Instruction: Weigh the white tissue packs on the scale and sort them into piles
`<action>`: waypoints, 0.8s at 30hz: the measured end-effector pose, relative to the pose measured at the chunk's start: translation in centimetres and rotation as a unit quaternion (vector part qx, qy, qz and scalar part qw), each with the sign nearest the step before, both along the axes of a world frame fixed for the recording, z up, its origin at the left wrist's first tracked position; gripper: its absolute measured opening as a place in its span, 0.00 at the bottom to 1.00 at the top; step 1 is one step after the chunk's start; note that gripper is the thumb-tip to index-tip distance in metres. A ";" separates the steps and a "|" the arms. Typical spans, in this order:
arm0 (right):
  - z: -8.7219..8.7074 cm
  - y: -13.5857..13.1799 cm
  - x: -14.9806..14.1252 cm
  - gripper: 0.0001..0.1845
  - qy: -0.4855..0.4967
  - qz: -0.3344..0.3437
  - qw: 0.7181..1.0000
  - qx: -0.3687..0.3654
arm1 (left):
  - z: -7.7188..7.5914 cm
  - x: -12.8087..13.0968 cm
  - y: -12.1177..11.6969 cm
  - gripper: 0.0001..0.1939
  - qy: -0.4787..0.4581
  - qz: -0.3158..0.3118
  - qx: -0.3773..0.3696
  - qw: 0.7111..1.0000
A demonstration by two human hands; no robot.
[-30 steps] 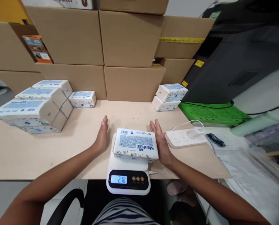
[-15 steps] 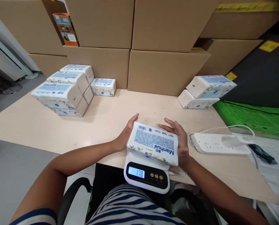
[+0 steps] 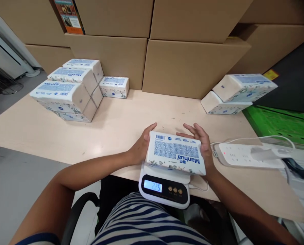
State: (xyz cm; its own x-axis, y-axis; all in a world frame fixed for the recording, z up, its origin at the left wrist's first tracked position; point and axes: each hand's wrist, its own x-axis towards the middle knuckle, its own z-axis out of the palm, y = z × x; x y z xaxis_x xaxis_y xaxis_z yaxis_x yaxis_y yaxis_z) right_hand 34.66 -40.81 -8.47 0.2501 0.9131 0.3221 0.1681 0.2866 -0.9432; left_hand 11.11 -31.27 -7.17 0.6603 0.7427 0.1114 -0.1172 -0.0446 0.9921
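A white and blue tissue pack point(image 3: 175, 156) lies on a small white kitchen scale point(image 3: 164, 185) at the near edge of the table; the display reads 225. My left hand point(image 3: 141, 147) grips the pack's left end, fingers curled over its far edge. Along the right end my right hand point(image 3: 201, 143) clasps it, fingers bent over the top corner.
A stack of several tissue packs point(image 3: 65, 95) stands at the table's left, with one more pack point(image 3: 115, 86) behind it. Two packs point(image 3: 237, 93) lie at the right. A white power strip point(image 3: 246, 155) sits right of the scale. Cardboard boxes point(image 3: 190, 66) wall the back; a green crate point(image 3: 282, 124) is right.
A second ago both hands lay flat on the table beside the pack; they have closed on its ends. The scale reading went from 218 to 178 to 225. The camera turned left.
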 end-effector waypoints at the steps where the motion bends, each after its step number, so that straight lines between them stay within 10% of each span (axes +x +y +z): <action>1: -0.1 0.0 0.0 0.39 -0.001 -0.004 1.000 -0.004 | -0.2 0.0 0.0 0.54 -0.006 0.002 0.000 1.000; 24: -0.4 1.0 1.7 0.42 0.095 -0.058 0.994 -0.008 | -0.5 -0.9 2.5 0.46 0.101 -0.092 0.311 0.940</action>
State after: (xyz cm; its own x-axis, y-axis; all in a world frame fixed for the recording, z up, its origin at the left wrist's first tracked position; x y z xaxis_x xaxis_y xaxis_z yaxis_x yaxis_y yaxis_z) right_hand 36.35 -39.81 -8.86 0.4087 0.8794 0.2441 0.0170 0.2600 -0.9655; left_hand 10.18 -28.77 -7.67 0.8259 0.4458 0.3452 0.0081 -0.6216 0.7833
